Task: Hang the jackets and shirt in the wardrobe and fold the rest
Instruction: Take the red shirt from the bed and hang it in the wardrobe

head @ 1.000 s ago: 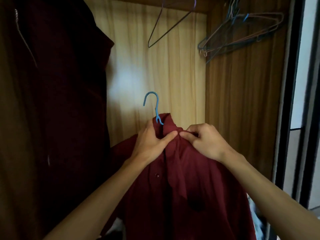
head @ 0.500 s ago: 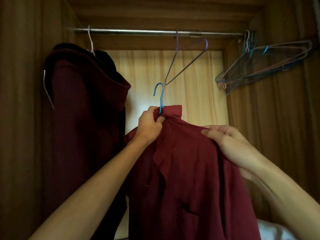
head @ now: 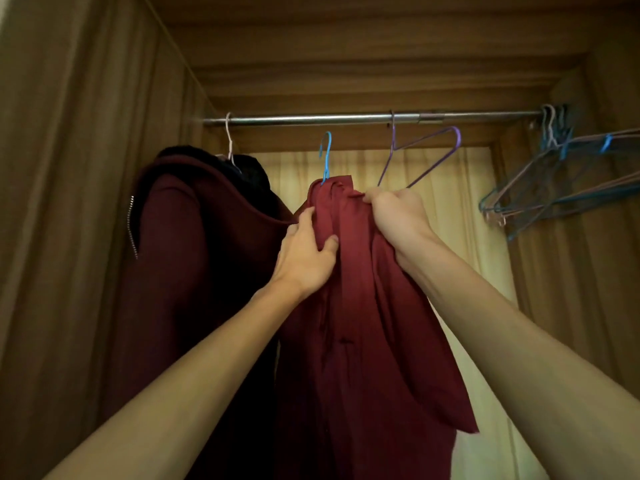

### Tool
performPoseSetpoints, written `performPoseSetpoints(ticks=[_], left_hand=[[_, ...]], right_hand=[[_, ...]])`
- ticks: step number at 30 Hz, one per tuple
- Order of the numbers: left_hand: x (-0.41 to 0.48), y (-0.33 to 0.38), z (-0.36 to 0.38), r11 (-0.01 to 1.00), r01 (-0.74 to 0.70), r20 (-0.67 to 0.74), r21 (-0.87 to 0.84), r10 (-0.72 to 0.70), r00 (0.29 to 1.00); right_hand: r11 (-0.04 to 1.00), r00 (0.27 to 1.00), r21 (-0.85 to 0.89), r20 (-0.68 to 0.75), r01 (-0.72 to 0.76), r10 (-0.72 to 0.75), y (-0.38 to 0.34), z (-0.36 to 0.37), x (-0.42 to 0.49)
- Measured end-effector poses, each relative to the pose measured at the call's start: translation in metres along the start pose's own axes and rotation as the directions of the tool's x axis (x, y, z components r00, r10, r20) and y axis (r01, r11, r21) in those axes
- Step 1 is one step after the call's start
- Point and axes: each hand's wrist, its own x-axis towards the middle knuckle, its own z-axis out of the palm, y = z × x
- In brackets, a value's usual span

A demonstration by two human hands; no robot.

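Two hands, left hand point(head: 304, 252) and right hand point(head: 398, 211), clamp maroon shirt point(head: 363, 306); blue hanger hook point(head: 325, 157) below rail point(head: 311, 119); may miss, dropping shirt.

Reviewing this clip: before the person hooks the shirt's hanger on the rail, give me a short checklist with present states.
1. Shirt on blue hanger: ok; the hook sticks out above the collar.
2. Left hand and right hand gripping the shirt: ok.
3. Hook over rail: not ok, it sits below the rail.
4. Free rail between the jacket and purple hanger: ok.
5. Hanger shoulders seated inside the shirt: cannot tell, hidden by cloth.
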Motion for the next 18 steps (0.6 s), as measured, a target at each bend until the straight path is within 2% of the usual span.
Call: performPoseSetpoints(ticks=[10, 18], left_hand=[[0.022, 0.004, -0.039, 0.997, -0.072, -0.034, 0.025, 0.073, 0.997], [0.001, -0.005, -0.064, 0.992, -0.099, 0.04, 0.078, 0.096, 0.995]], right_hand=[[0.984, 0.983, -0.097, -0.094, 0.151, -0.16, -0.045, 0.047, 0.091], [0.988, 0.992, -0.135, -0.088, 0.078, -0.091, -0.046, 0.074, 0.107]])
